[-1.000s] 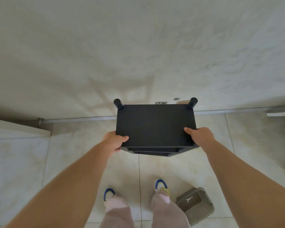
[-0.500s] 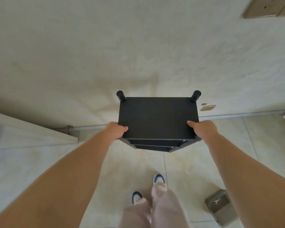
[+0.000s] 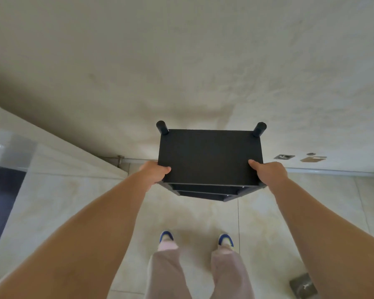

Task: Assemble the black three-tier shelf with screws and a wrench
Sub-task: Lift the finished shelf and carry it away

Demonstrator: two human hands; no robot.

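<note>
The black three-tier shelf (image 3: pixel 209 156) is held in front of me above the tiled floor, its top board facing me and two round black posts sticking up at the far corners. Two lower tiers show below its near edge. My left hand (image 3: pixel 154 172) grips the near left corner with the thumb on top. My right hand (image 3: pixel 269 172) grips the near right corner the same way. The fingers under the board are hidden.
A pale wall (image 3: pixel 181 61) rises just beyond the shelf, with a pipe along its base. A grey tray (image 3: pixel 303 285) holding a small tool lies on the floor at the lower right. My feet (image 3: pixel 195 238) stand on beige tiles. A raised ledge (image 3: pixel 52 152) runs at the left.
The view has swung left: the grey tray slid toward the lower right corner and the left ledge came further in. The shelf stays in both hands and now sits closer to the wall.
</note>
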